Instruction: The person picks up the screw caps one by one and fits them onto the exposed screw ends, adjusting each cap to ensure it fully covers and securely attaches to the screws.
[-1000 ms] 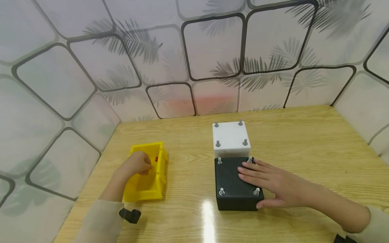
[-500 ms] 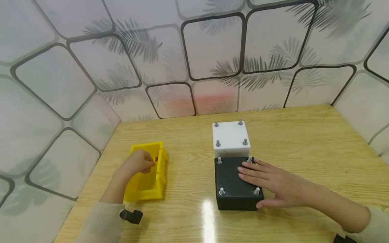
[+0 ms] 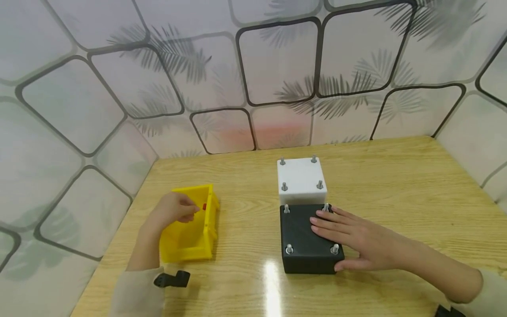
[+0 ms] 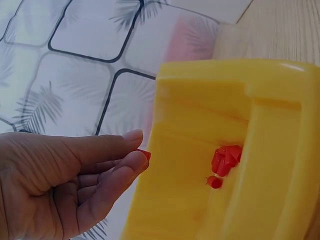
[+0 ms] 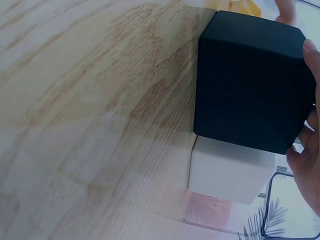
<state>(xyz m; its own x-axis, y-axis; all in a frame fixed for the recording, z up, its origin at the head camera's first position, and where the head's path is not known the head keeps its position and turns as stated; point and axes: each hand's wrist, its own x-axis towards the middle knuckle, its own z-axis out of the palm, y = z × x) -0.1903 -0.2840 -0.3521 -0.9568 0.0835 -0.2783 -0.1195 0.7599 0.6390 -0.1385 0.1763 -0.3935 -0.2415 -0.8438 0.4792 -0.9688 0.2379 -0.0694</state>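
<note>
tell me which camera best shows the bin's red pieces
Left wrist: it looks into the yellow bin and shows the clustered red pieces close up, unblocked. The head view shows them only as a red speck beside the left hand; the right wrist view shows part of the bin, no red pieces.

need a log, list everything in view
table: 1, wood-toned, centre
walls: 3, pale, around table
bin: 1, yellow, table's left
red pieces: several, red, in bin
held red piece: 1, red, in left grip
front block: 1, black, right of bin
rear block: 1, white, behind it
metal posts: 8, silver, four per block
cameras: 2, black, at wrists
sleeves: 2, cream, lower left, right
left grip: 1, at bin
right grip: 1, on front block
</note>
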